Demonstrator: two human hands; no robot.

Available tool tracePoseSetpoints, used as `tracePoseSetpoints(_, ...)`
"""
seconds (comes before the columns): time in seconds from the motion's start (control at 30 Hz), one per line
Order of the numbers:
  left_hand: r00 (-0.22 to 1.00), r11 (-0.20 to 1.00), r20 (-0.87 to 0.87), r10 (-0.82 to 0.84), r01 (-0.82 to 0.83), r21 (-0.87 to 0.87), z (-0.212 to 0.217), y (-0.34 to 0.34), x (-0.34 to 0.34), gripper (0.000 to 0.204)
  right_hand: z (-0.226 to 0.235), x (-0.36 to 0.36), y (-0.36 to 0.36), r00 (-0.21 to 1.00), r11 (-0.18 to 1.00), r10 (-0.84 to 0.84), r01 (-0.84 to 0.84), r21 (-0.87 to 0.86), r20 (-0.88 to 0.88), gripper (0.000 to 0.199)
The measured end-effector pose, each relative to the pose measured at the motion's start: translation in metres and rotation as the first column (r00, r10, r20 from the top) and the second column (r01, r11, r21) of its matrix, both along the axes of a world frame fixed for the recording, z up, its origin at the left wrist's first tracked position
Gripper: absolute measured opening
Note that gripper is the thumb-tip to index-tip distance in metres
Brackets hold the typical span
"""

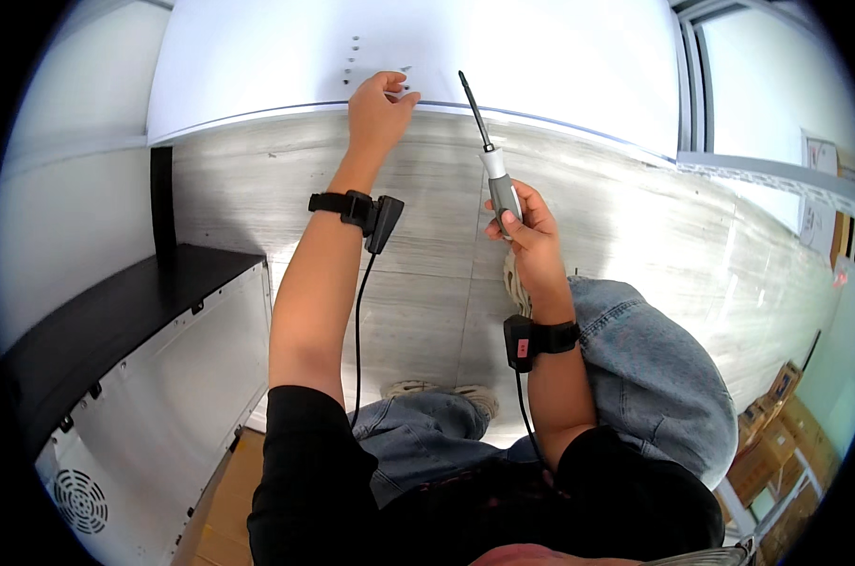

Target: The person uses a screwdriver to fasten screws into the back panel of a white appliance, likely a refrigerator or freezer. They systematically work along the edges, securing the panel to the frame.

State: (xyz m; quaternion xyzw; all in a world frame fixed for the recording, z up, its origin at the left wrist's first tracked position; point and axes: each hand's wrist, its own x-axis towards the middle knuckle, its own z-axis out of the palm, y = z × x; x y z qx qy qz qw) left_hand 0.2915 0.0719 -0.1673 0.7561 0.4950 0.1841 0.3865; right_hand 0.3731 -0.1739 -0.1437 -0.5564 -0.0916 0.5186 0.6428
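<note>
My right hand point(529, 219) is wrapped round the grey and white handle of a screwdriver point(494, 168). Its dark shaft points up and away, with the tip over the near part of a white tabletop point(559, 57). At the table's front edge is my left hand point(380, 106), thumb and forefinger apart and nothing visibly held. Close to those fingertips lie small screws point(406, 88), partly hidden by the hand. Several more small screws point(348, 71) form a row just beyond the left hand. A black strap with a small box sits on each wrist, and a cable runs from each.
To the left stands a metal cabinet point(154, 387) with a black top edge and a round vent. A cardboard box point(231, 500) is beside it. Metal frame rails point(767, 174) flank the table's right side. Cardboard boxes point(771, 443) are stacked at lower right, past my knee.
</note>
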Motion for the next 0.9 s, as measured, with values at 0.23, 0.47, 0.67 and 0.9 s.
tracePoseSetpoints(0.23,0.998,0.978,-0.047,0.05,-0.039,0.207,-0.029,0.008,0.011,0.023,-0.004,-0.005,-0.015,0.999,0.999,-0.031,0.031,-0.026,-0.017,0.039)
tracePoseSetpoints(0.47,0.991,0.961,-0.115,0.066,-0.032,0.275,-0.025,0.004,0.015,0.012,-0.009,-0.013,-0.018,1.0,1.0,-0.021,0.021,-0.021,-0.017,0.038)
tracePoseSetpoints(0.67,0.991,0.971,-0.105,0.08,-0.054,0.234,-0.023,0.005,0.015,0.01,-0.005,-0.016,-0.016,0.999,0.998,-0.035,0.034,-0.046,-0.019,0.037)
tracePoseSetpoints(0.9,0.814,0.755,0.438,0.382,-0.001,-0.656,-0.01,-0.006,-0.016,0.019,-0.006,-0.022,-0.013,1.0,0.997,0.001,0.0,-0.081,0.013,0.036)
